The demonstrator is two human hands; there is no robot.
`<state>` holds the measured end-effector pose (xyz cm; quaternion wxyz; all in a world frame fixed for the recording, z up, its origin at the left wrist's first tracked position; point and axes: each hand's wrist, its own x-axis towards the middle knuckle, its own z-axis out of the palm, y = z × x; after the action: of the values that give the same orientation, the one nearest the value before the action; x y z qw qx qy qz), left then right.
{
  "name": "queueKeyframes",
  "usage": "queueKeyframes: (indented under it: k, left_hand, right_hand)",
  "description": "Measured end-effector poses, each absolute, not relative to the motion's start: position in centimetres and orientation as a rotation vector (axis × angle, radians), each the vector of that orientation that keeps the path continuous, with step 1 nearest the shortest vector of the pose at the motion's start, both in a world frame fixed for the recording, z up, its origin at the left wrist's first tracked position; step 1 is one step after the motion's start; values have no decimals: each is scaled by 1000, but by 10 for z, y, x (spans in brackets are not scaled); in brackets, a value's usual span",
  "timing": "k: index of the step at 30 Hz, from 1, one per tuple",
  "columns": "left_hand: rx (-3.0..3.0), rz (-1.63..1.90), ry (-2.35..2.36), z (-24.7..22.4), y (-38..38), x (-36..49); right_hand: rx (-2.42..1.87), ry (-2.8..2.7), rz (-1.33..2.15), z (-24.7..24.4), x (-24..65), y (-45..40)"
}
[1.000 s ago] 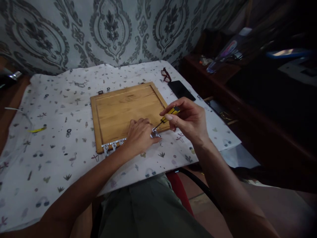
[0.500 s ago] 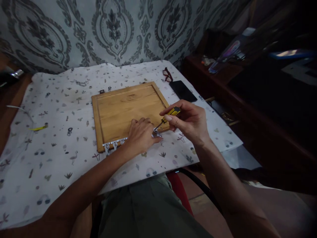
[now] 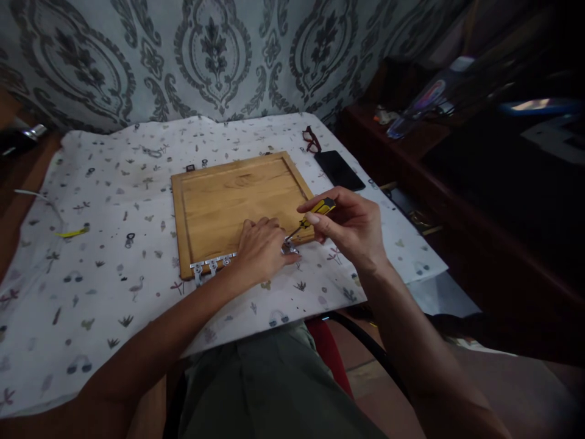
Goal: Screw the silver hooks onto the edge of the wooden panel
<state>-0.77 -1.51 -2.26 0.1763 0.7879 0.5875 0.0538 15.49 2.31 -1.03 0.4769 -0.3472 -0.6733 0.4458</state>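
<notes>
A framed wooden panel [image 3: 228,207] lies flat on the cloth-covered table. Shiny metal hinge-like fittings [image 3: 212,266] line its near edge. My left hand [image 3: 262,250] rests on that edge, fingers bent over the wood and thumb by the rightmost fitting [image 3: 289,247], steadying the panel. Some of the fittings are hidden beneath this hand. Between thumb and fingers, my right hand [image 3: 354,225] pinches the yellow-and-black handle of a small screwdriver [image 3: 319,210]. Its shaft slants down left, the tip at the rightmost fitting; exact contact is too small to see.
Beyond the panel's right side lie a black phone-like slab [image 3: 339,170] and dark red glasses [image 3: 311,139]. A thin yellow item [image 3: 72,233] is on the cloth at left. To the right, a bottle [image 3: 429,97] sits on dark furniture [image 3: 388,131]. A patterned curtain [image 3: 214,55] hangs behind.
The whole view has shifted very slightly. Both hands keep their places at the panel's near edge, and the screwdriver stays at the same fitting, with hardly any visible movement.
</notes>
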Motion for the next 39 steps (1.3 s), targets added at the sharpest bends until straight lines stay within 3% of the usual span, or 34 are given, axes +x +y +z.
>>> queueKeyframes:
  k: [39]
  left_hand:
    - [2254, 147, 1660, -25, -14, -9]
  right_hand:
    - [-756, -1678, 1133, -14, 161, 24]
